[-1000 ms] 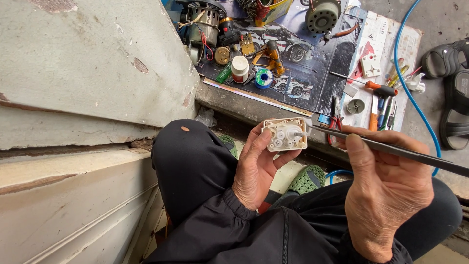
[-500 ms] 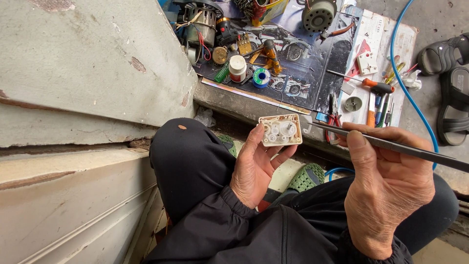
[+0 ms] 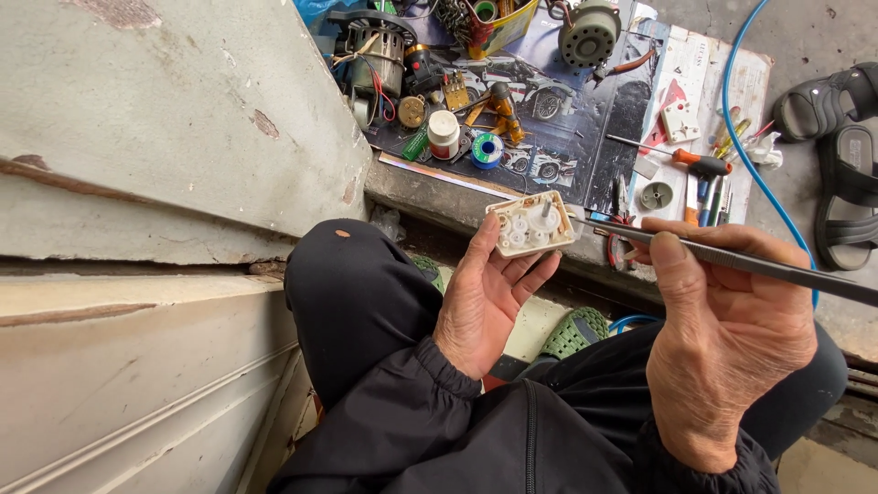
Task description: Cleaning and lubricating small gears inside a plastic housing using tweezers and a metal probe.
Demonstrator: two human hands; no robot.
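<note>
Gearbox [image 3: 532,223], small, cream, open-faced with white cogs: pinched in left hand [image 3: 485,302] fingers, above lap. Right hand [image 3: 722,338] fingers clamped on slim dark rod [image 3: 732,259], possibly tweezers, tip at casing edge. Beyond: orange-handled screwdriver [image 3: 681,155], solder spool [image 3: 487,151], motor [image 3: 588,32], black sandals [image 3: 846,155].

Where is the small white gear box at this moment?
In the head view, the small white gear box sits near the centre, held at the fingertips of the left hand, with the tip of the right hand's long tweezers at its right edge.
</note>
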